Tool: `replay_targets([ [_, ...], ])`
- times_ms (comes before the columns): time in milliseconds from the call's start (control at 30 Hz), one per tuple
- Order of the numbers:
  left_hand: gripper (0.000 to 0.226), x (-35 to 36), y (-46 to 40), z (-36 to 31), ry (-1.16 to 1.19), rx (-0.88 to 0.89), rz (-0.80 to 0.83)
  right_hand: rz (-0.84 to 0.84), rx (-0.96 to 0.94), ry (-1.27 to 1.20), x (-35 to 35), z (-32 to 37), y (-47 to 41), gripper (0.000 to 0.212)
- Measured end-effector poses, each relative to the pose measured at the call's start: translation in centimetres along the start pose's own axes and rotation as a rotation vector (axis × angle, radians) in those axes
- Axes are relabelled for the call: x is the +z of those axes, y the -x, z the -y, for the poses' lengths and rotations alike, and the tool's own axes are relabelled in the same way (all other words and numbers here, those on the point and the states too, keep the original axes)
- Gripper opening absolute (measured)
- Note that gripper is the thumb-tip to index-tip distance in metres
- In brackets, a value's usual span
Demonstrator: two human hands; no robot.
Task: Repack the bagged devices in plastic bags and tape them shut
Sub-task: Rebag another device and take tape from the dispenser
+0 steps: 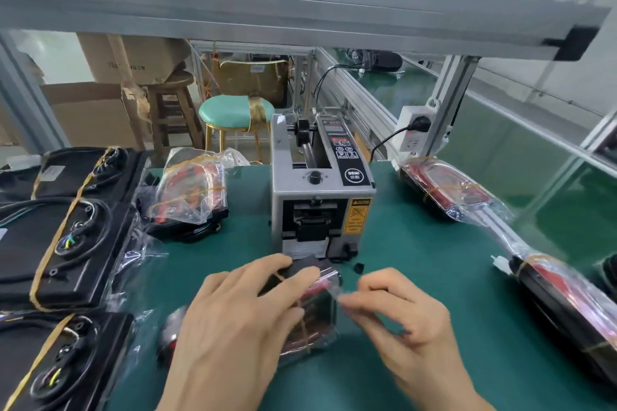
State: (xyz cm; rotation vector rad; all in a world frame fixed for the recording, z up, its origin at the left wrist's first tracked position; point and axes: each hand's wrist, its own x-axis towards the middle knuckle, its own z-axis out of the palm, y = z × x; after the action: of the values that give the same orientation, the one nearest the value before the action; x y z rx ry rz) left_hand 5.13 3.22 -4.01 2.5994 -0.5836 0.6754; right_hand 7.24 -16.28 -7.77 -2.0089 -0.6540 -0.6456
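A black and red device in a clear plastic bag (317, 307) lies on the green mat in front of me, with a rubber band round it. My left hand (240, 317) rests on top of it, fingers spread over the bag. To its right, my right hand (397, 310) pinches the loose end of the clear bag between thumb and fingertips. Just beyond the device stands a grey automatic tape dispenser (320, 190), its outlet facing me.
Several black devices with rubber bands (63, 243) lie in rows at the left. Another bagged device (190, 197) sits left of the dispenser, and two more bagged devices (447, 190) (567, 304) lie along the right edge. An aluminium frame beam (300, 17) runs overhead.
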Motion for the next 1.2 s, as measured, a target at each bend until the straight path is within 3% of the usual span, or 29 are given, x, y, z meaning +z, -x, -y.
replay_targets([
  [100, 0.040, -0.3, 0.2, 0.4, -0.015, 0.044, -0.018, 0.178, 0.060, -0.135, -0.3, -0.1, -0.6, 0.004],
  [167, 0.036, -0.7, 0.4, 0.7, -0.018, 0.024, -0.028, 0.264, 0.294, -0.342, -0.4, 0.5, -2.0, 0.003],
  [267, 0.037, -1.4, 1.0, 1.4, -0.055, -0.020, -0.070, 0.016, 0.707, -0.465, 0.7, 0.0, -4.1, 0.011],
  [367, 0.036, -1.4, 1.5, 1.2, -0.069, -0.013, -0.109, -0.158, 0.924, -0.403, 2.7, -0.4, -5.8, 0.014],
  [667, 0.034, -0.4, 1.9, 0.9, -0.031, -0.022, -0.167, -0.313, 1.060, -0.387, 5.7, -0.7, -8.1, 0.005],
  [933, 0.033, -0.5, 2.1, 0.6, 0.006, -0.013, -0.146, -0.469, 1.239, -0.458, 6.8, -0.4, -9.4, 0.012],
  [1033, 0.034, -0.6, 2.0, 0.6, 0.010, -0.024, -0.129, -0.521, 1.306, -0.498, 7.0, 0.0, -9.7, 0.027],
  [1200, 0.034, -0.6, 2.1, 0.4, 0.026, -0.033, -0.139, -0.418, 1.307, -0.859, 5.0, 0.7, -9.1, 0.035],
])
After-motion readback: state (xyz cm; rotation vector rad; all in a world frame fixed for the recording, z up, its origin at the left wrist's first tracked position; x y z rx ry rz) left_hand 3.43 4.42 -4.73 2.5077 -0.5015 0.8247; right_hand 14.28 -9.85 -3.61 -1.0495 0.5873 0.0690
